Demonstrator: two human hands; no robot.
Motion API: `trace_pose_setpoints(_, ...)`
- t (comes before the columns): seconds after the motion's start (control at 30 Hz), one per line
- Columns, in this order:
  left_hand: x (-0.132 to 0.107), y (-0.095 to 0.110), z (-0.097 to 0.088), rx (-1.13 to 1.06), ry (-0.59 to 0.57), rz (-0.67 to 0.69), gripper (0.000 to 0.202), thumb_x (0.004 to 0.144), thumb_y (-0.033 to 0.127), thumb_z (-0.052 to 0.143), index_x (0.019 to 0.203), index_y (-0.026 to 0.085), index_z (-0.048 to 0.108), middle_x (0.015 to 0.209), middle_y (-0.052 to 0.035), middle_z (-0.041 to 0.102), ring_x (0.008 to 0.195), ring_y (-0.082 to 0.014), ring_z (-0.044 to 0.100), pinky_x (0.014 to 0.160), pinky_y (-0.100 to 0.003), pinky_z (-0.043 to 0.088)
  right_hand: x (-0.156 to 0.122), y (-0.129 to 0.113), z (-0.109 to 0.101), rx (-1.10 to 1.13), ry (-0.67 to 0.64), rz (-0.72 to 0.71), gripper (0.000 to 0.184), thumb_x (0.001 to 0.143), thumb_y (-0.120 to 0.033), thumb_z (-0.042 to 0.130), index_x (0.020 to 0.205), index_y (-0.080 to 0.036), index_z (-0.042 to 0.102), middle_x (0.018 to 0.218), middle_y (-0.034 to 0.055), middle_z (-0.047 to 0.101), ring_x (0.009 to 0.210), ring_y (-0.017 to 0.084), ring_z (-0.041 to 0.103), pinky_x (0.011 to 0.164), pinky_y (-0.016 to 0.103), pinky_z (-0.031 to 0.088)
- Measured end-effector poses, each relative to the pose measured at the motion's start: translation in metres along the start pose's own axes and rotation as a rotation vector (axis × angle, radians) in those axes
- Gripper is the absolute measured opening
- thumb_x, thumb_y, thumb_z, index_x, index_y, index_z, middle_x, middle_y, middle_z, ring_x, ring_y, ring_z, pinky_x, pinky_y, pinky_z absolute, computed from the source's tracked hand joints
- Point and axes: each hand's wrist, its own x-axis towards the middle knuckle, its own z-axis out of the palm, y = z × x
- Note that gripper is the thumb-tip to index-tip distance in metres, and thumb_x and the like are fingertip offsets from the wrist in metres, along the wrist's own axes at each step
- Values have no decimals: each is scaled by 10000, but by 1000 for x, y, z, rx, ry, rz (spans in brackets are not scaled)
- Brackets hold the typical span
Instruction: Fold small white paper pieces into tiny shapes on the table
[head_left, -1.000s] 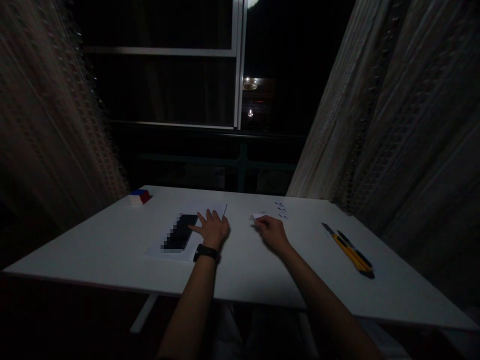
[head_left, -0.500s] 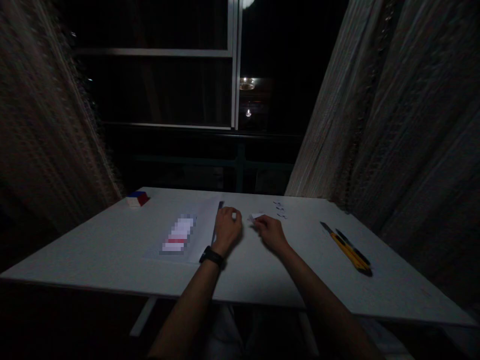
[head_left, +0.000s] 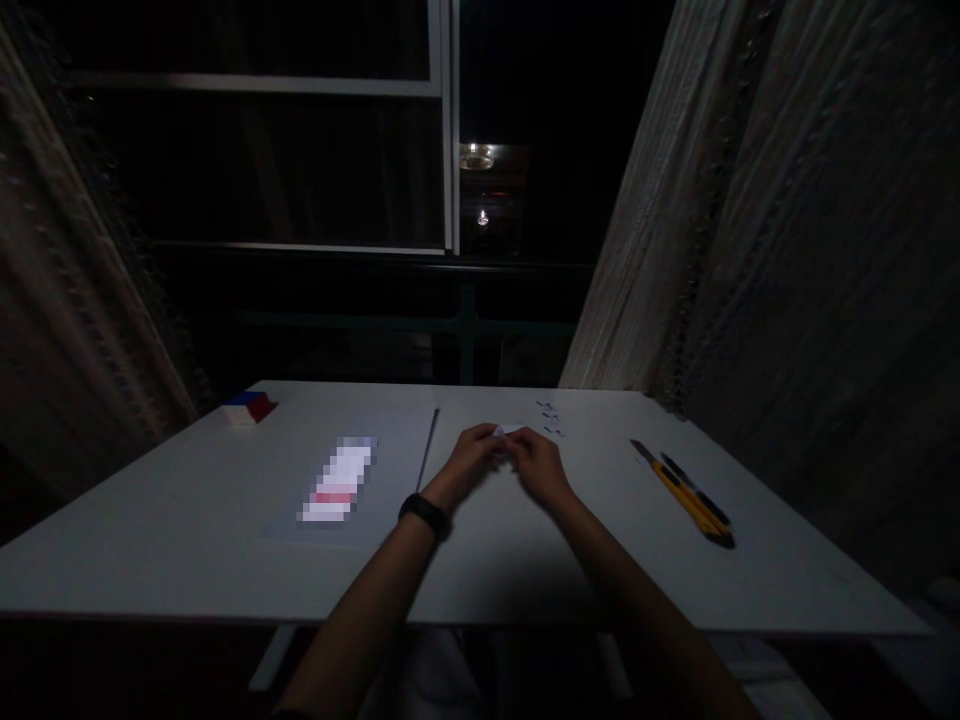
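Observation:
A small piece of white paper (head_left: 511, 430) is held between both hands above the middle of the white table (head_left: 495, 560). My left hand (head_left: 474, 457), with a black band on its wrist, pinches the paper's left side. From the right, my right hand (head_left: 538, 464) grips it too, fingertips close to those of the left. The fingers cover the lower part of the paper. Just beyond my right hand, several small dark-marked bits (head_left: 551, 416) lie in a short column; what they are is too dim to make out.
On the left a phone-shaped bright blurred patch (head_left: 339, 482) lies on white sheets (head_left: 401, 450). A blue, red and white block (head_left: 249, 407) sits at the far left. To the right are a yellow utility knife (head_left: 686, 498) and a dark pen (head_left: 694, 485). Curtains (head_left: 622, 200) flank the window.
My left hand has moved right, away from the sheets' edge, and has taken hold of the paper that my right hand was pinching alone. The view has shifted slightly.

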Motion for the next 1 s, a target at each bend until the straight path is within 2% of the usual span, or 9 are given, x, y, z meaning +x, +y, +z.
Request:
trace_pose_setpoints(0.2,22,-7,8,-56,125,4,175,612,273,651,689,116,651,627,-38,603,550,-107,525,495,-206,365,13,-1,-6,119,-12,113,140,778,-292,458,734,-199,553,577,-13,607,523,147,588,532,241,429)
trace_pose_setpoints(0.47,35,-14,16,-24,222,25,216,612,316,676,648,106,638,560,-24,573,495,-92,484,478,-211,364,24,6,-10,35,-38,62,111,801,-283,456,749,-214,526,639,2,636,587,155,610,570,253,435)
trace_pose_setpoints(0.57,34,-9,17,-98,280,-11,247,588,300,693,751,121,645,604,-26,596,516,-103,509,472,-209,371,25,4,-9,105,-42,66,73,800,-272,472,840,-221,505,705,4,649,635,157,635,585,251,456)
trace_pose_setpoints(0.63,32,-4,17,-136,288,-48,288,582,293,696,816,134,641,640,-26,609,538,-112,530,476,-214,386,26,2,-8,134,-48,76,84,798,-277,486,864,-224,491,726,9,651,666,162,647,597,255,466)
trace_pose_setpoints(0.83,26,4,7,-144,270,-75,224,568,293,702,690,128,613,575,-12,567,505,-105,517,448,-205,353,29,-11,-3,182,-95,70,105,814,-317,479,838,-215,490,725,13,639,668,158,645,596,249,476)
trace_pose_setpoints(1.0,27,0,-4,-271,260,-128,208,567,262,697,706,130,615,633,-21,585,549,-108,547,488,-204,372,29,-15,4,186,-85,48,228,871,-380,385,892,-198,521,694,11,623,611,142,608,563,235,452)
